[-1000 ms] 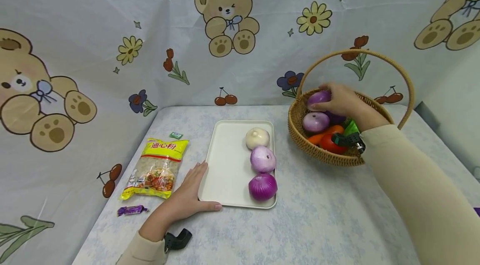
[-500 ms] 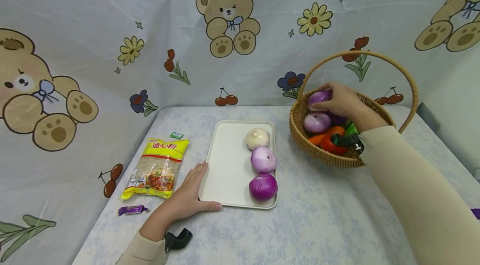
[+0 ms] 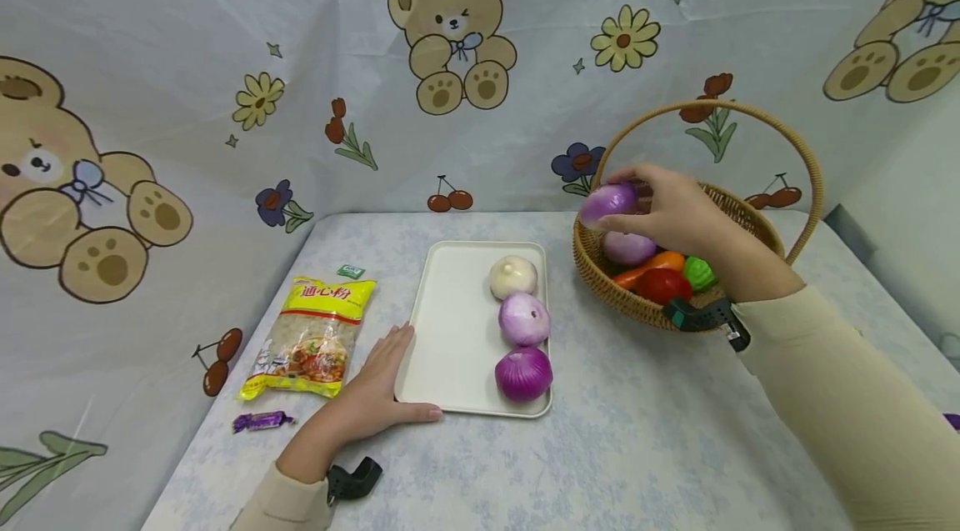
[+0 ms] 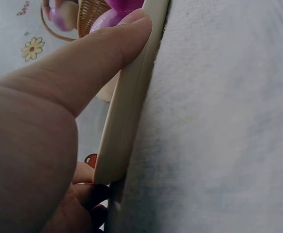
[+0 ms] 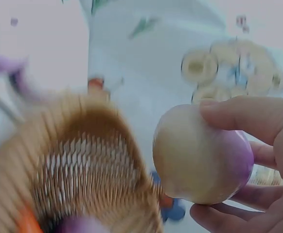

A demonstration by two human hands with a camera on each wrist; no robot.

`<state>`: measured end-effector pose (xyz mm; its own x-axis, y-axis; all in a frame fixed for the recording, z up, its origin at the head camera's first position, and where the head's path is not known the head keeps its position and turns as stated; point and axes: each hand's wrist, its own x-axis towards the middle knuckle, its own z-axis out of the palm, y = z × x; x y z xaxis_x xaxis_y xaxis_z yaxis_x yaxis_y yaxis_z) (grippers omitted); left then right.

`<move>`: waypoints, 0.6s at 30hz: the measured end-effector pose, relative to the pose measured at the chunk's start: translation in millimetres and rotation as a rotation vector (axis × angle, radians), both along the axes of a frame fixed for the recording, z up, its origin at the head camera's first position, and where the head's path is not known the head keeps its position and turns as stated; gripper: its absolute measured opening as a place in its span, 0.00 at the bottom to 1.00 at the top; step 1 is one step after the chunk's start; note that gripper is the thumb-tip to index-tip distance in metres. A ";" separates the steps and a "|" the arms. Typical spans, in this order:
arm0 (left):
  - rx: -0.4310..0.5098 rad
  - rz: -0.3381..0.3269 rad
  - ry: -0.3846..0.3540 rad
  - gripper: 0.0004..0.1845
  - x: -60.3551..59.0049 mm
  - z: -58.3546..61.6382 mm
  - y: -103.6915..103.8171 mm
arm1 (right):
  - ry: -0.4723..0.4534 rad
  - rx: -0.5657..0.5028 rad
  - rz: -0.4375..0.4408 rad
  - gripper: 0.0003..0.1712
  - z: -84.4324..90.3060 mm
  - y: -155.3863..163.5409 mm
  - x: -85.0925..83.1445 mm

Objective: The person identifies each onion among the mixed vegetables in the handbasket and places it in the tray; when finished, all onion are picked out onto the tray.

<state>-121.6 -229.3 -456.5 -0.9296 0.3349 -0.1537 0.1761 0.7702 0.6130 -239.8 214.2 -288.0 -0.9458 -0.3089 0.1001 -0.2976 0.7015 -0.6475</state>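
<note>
Right hand (image 3: 678, 210) curls its fingers and thumb round a purple onion (image 3: 609, 202), holding it just above the near-left rim of the wicker basket (image 3: 600, 277); the right wrist view shows the same onion (image 5: 200, 155) pinched between thumb and fingers, its pale underside turned to the camera. Left hand (image 3: 375, 393) lies flat on the table with fingers straight, its thumb pressed along the near-left edge of the white tray (image 3: 450, 331), as the left wrist view confirms with the thumb (image 4: 97, 63) against the tray rim (image 4: 127, 121).

On the tray a white onion (image 3: 513, 276), a pale purple onion (image 3: 524, 319) and a dark purple onion (image 3: 523, 373) sit in a line down its right side, far to near, close together. The left half of the tray is bare.

To carry this well, I judge the grip should stay round the onion's widest part, since the smooth round skin could roll out of a fingertip hold. Lifting clear of the basket rim and its arched handle (image 3: 705, 107) matters, because a knock there could tip the light basket. Keeping the left hand braced on the tray should stop it sliding when anything is set down, and a low, gentle release would keep the row from being bumped.

Another purple onion (image 3: 628, 247), a carrot (image 3: 651, 266), a tomato (image 3: 663, 285) and a green vegetable (image 3: 699, 273) remain in the basket. A noodle packet (image 3: 315, 338) and a wrapped sweet (image 3: 261, 421) lie left of the tray.
</note>
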 end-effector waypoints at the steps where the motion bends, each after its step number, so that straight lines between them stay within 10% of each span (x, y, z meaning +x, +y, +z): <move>1: -0.001 -0.002 0.002 0.76 -0.2 -0.2 0.2 | 0.009 -0.016 0.016 0.39 1.3 -5.6 5.9; 18: 0.013 -0.005 0.004 0.75 -0.9 -2.6 -1.4 | 0.173 -0.081 0.418 0.29 -53.6 -110.3 66.4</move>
